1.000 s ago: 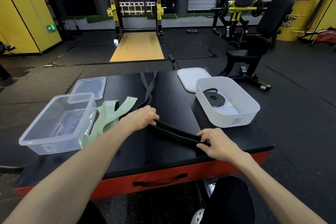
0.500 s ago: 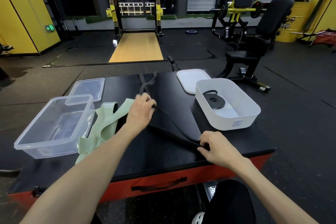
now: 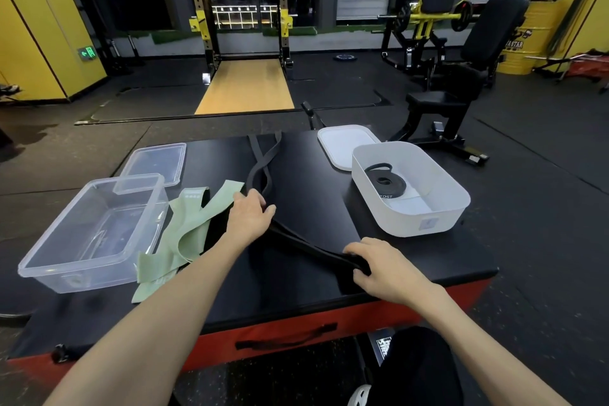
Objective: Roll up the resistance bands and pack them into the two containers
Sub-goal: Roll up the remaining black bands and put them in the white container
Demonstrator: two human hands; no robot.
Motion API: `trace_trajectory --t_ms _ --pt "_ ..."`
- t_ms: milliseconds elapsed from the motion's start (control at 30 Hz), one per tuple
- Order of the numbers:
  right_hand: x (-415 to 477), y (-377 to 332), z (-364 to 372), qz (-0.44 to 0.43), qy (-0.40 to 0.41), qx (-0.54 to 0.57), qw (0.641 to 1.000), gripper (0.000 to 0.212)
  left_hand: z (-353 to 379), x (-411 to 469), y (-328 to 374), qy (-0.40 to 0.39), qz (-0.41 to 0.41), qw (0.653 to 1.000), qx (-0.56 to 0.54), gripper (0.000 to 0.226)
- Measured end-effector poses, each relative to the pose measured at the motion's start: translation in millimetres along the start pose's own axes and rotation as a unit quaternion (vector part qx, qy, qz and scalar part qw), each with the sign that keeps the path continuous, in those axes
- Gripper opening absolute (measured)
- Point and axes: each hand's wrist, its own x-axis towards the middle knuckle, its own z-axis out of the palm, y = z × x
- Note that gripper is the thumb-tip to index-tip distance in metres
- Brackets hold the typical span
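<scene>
A long black resistance band (image 3: 308, 246) lies across the black padded box (image 3: 296, 300). My right hand (image 3: 384, 269) pinches its near end by the front edge. My left hand (image 3: 252, 216) grips the band further along, where it bends and runs on toward the far edge as two wavy strands (image 3: 260, 168). A pale green band (image 3: 189, 229) lies loose to the left of my left hand. A rolled black band (image 3: 384, 180) sits inside the white container (image 3: 431, 226). The clear container (image 3: 89, 234) at the left holds nothing.
A clear lid (image 3: 155, 163) lies behind the clear container and a white lid (image 3: 342, 145) behind the white one. Beyond the box are a black gym bench (image 3: 461, 86), a squat rack (image 3: 244, 10) and dark rubber floor.
My left hand has slid away from me along the black band, from near my right hand to further up the box. My right hand has kept hold of the near end.
</scene>
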Motion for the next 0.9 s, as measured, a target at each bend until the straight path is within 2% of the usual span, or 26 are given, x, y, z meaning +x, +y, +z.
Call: trace_trajectory --t_ms 100,167,233,300,367,400,467,500,567,600,633,700,900 --pt "2 -3 5 -0.003 0.019 0.004 1.000 0.028 6 -4 4 -0.001 -0.093 0.990 -0.103 0.058" --pt "4 -5 7 -0.005 0.033 0.014 0.999 0.021 9 -7 4 0.008 -0.108 0.987 -0.118 0.069" --pt "7 -6 8 0.004 0.044 0.024 0.999 0.014 11 -13 -1 0.075 -0.023 0.996 -0.036 0.063" --pt "10 -6 8 0.014 0.048 0.032 0.998 0.011 11 -19 -4 0.143 0.125 0.980 0.053 0.043" --pt "10 -7 9 0.019 0.049 0.024 0.998 0.012 12 -21 -4 0.150 0.247 0.954 0.075 0.018" --pt "11 -8 9 0.018 0.051 0.017 0.998 0.013 13 -23 -4 0.131 0.272 0.950 0.084 0.017" --pt "10 -10 8 0.013 0.053 0.010 0.998 0.014 16 -27 -3 0.103 0.228 0.964 0.086 0.025" --pt "10 -11 8 0.010 0.054 0.009 0.998 0.013 17 -29 -3 0.109 0.167 0.977 0.073 0.034" --pt "10 -12 7 0.001 0.055 0.008 0.998 0.012 16 -27 -1 0.098 -0.010 0.995 -0.005 0.057" --pt "9 -12 8 -0.003 0.054 0.008 0.999 0.011 15 -24 -1 0.076 -0.082 0.993 -0.043 0.066" --pt "9 -12 8 -0.006 0.052 0.009 0.999 0.010 14 -21 -1 0.052 -0.119 0.990 -0.056 0.070" --pt "8 -12 7 -0.007 0.047 0.010 0.999 0.009 15 -14 -2 0.024 -0.122 0.991 -0.042 0.063" --pt "9 -13 6 -0.017 0.037 0.003 0.999 0.007 1 21 -2 0.051 -0.083 0.995 0.001 0.030"
